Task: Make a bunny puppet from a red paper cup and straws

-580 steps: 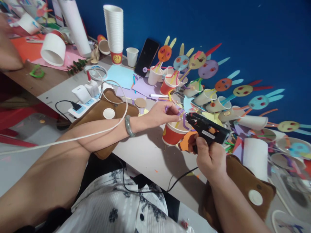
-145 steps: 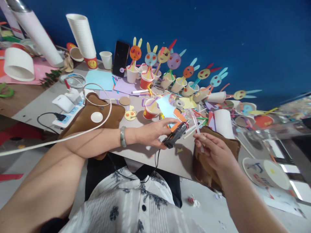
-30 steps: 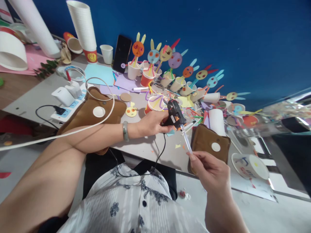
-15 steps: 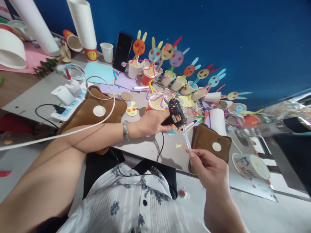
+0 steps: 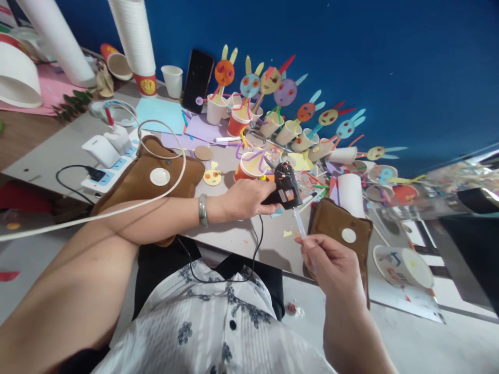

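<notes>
My left hand [image 5: 247, 200] is wrapped round the handle of a black glue gun [image 5: 287, 187], held above the table's middle. A clear glue stick [image 5: 300, 221] sticks out of the gun's rear end. My right hand [image 5: 331, 262] pinches the free end of that stick between thumb and fingers. Just behind my left hand stands a red-and-white paper cup [image 5: 250, 165] with purple pipe cleaners bent over its rim. A yellow paper face [image 5: 212, 177] lies to the left of the cup. The gun's black cord [image 5: 260, 236] hangs down toward my lap.
Several paper cups with rabbit faces, such as an orange rabbit [image 5: 224, 72], line the blue wall. A power strip [image 5: 117, 169], a brown cushion [image 5: 175, 171] and a white cable [image 5: 128, 206] lie left. Another brown cushion [image 5: 335, 223] and a paper tub [image 5: 403, 266] are at right.
The glue gun has tipped and shifted slightly down and right in my left hand. My right hand has moved slightly up and left along the glue stick, and less of the stick shows between them.
</notes>
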`<state>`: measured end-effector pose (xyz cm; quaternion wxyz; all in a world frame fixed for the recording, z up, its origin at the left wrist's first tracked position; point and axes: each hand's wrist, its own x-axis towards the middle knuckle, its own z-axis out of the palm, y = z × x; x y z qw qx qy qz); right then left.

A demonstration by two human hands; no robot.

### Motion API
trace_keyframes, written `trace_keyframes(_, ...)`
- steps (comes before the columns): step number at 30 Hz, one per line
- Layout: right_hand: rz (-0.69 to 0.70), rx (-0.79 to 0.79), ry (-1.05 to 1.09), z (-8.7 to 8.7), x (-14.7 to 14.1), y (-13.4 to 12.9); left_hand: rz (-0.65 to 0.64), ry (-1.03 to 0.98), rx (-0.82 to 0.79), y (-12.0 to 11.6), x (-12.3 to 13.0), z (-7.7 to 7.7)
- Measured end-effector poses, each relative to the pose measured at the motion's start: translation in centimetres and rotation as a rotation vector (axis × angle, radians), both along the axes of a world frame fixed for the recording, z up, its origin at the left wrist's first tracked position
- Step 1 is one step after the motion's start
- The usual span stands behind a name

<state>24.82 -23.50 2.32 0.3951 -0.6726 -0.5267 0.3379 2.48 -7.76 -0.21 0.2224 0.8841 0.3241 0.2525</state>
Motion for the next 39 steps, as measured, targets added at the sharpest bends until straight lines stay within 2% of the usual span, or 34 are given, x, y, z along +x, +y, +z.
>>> trace_keyframes(9, -0.002, 0.014, 0.059, -0.8, -1.3, -0.1, -0.003, -0.039, -0.046, 0.0, 0.1, 0.0)
trace_keyframes(17, -0.026, -0.033, 0.165, -0.9, -1.8, 0.0, -0.004, -0.099, -0.054, -0.1, 0.3, -0.2)
trace_keyframes(27, 0.001, -0.074, 0.350, -0.7, -2.4, 0.7, 0.005, -0.076, -0.096, -0.1, 0.2, 0.0)
trace_keyframes(39, 0.047, -0.124, 0.289, -2.4, -2.4, -0.2, -0.015, -0.125, -0.178, -0.4, 0.3, 0.1)
